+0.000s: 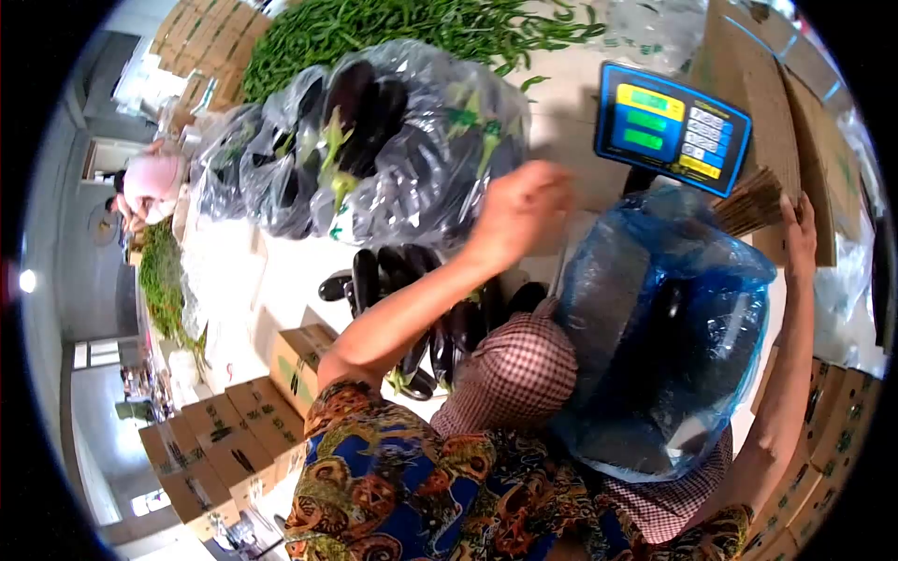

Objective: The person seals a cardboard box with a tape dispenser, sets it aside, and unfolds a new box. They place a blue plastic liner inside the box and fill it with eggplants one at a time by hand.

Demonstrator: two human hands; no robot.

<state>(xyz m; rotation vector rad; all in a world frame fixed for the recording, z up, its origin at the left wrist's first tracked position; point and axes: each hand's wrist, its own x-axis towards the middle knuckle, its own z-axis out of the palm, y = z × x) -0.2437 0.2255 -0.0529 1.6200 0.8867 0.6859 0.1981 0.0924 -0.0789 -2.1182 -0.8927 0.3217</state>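
My left hand (524,210) is raised over the table, between the bagged eggplants and the scale display, its fingers curled and smeared by motion. Whether anything is inside them is hidden. My right hand (799,234) reaches up at the right, fingers stretched out against a cardboard box (748,103), beside a brown ridged, fan-shaped piece (753,202). Between my arms stands a container lined with a blue plastic bag (608,271), with a dark, shiny eggplant (668,301) inside. Loose eggplants (465,327) lie under my left forearm. Clear plastic bags (430,112) of eggplants sit beyond.
A blue scale display (672,128) stands behind the lined container. Green peppers (327,37) are heaped at the back. Cardboard cartons (224,430) are stacked at lower left, with more cartons (828,439) at right. Another person (152,182) bends over at far left.
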